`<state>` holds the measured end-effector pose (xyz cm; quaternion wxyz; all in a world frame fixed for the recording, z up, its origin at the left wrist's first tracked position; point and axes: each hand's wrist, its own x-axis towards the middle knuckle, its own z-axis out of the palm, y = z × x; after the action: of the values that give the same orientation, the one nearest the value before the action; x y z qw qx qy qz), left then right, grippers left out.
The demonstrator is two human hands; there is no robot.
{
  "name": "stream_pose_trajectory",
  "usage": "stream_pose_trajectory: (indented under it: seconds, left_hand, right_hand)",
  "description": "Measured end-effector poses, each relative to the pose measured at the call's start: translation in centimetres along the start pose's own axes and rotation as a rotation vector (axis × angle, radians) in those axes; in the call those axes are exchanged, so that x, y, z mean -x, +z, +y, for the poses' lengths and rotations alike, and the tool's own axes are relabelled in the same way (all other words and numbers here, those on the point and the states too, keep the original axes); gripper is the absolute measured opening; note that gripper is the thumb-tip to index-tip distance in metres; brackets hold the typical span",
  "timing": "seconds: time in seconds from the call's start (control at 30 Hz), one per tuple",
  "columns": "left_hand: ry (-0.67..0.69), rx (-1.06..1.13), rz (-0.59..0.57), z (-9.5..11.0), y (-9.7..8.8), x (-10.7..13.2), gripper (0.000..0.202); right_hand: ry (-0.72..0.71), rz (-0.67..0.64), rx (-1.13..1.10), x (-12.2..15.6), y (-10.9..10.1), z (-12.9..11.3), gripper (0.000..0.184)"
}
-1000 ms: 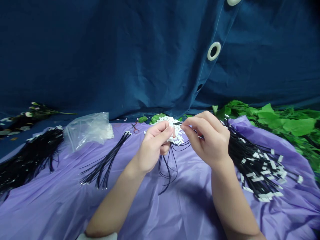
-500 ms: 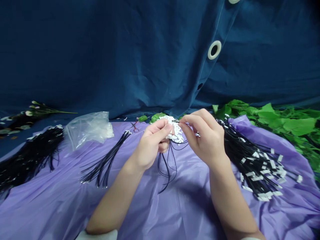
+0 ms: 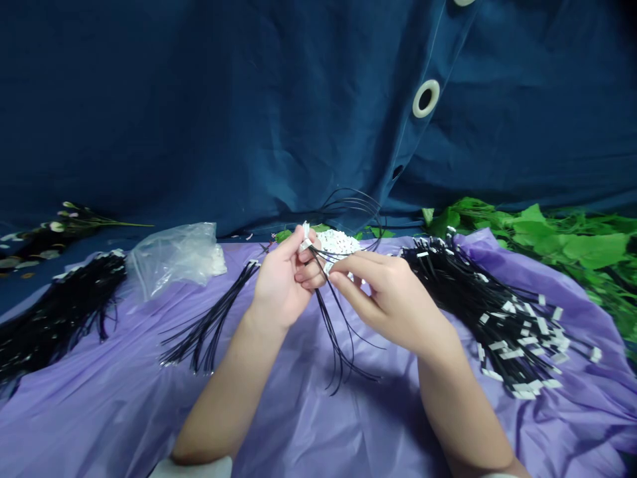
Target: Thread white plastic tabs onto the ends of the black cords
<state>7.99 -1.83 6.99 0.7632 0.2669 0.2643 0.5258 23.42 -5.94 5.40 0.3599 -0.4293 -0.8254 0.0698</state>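
Note:
My left hand (image 3: 283, 282) is closed around a small bunch of thin black wires (image 3: 338, 335), with a small white connector (image 3: 305, 234) sticking up above its fingertips. My right hand (image 3: 385, 295) pinches the same wires just to the right of it, fingers touching the left hand's. The wires hang down between my wrists onto the purple sheet (image 3: 318, 425) and loop upward behind my hands. Right behind my fingers lies a heap of small white connectors (image 3: 341, 242).
A big pile of black wires with white ends (image 3: 492, 318) lies at the right. A loose wire bundle (image 3: 212, 318), a clear plastic bag (image 3: 174, 259) and another dark wire pile (image 3: 54, 309) lie left. Green leaves (image 3: 557, 242) and a blue curtain (image 3: 249, 106) stand behind.
Both hands have shifted left and slightly down. The right hand turned its fingers toward the left hand, the wires swung up into a loop behind, and a white connector now shows above the left fingers.

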Motion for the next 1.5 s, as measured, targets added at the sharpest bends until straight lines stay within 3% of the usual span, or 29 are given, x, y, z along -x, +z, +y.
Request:
stream_pose_trajectory:
  seconds: [0.2, 0.57, 0.73, 0.87, 0.97, 1.07, 1.23, 1.33, 1.5]
  left_hand:
    - [0.022, 0.009, 0.004, 0.1, -0.2, -0.1, 0.027]
    - [0.035, -0.011, -0.032, 0.1, -0.5, -0.4, 0.028]
    - [0.046, -0.017, -0.019, 0.2, -0.6, -0.4, 0.029]
    - [0.049, -0.035, -0.039, 0.2, -0.7, -0.3, 0.027]
    - [0.074, -0.076, -0.03, 0.1, -0.7, -0.3, 0.025]
    - [0.105, -0.137, -0.026, -0.3, -0.5, -0.1, 0.024]
    - [0.132, -0.247, -0.063, -1.4, -0.3, 0.0, 0.02]
    - [0.155, -0.286, -0.074, -2.0, -0.3, -0.1, 0.019]
    - [0.165, -0.327, -0.056, -2.3, -0.4, -0.2, 0.02]
  right_hand:
    - [0.124, -0.09, -0.323, -1.0, 0.7, 0.5, 0.015]
    - [0.198, -0.288, -0.447, -1.3, 0.7, 1.1, 0.021]
    - [0.245, -0.266, -0.495, -1.3, -0.4, 1.7, 0.024]
    - [0.295, -0.26, -0.82, 0.0, -2.7, 3.0, 0.015]
    - [0.095, -0.188, -1.053, 1.4, -4.6, 4.2, 0.007]
    - [-0.141, -0.073, -1.176, 2.2, -5.7, 5.0, 0.012]
    - [-0.396, 0.001, -1.25, 1.1, -5.1, 5.0, 0.031]
    - [-0.4, 0.173, -1.195, 0.1, -4.1, 4.4, 0.04]
    - [-0.255, 0.503, -1.269, -0.5, -3.1, 2.7, 0.016]
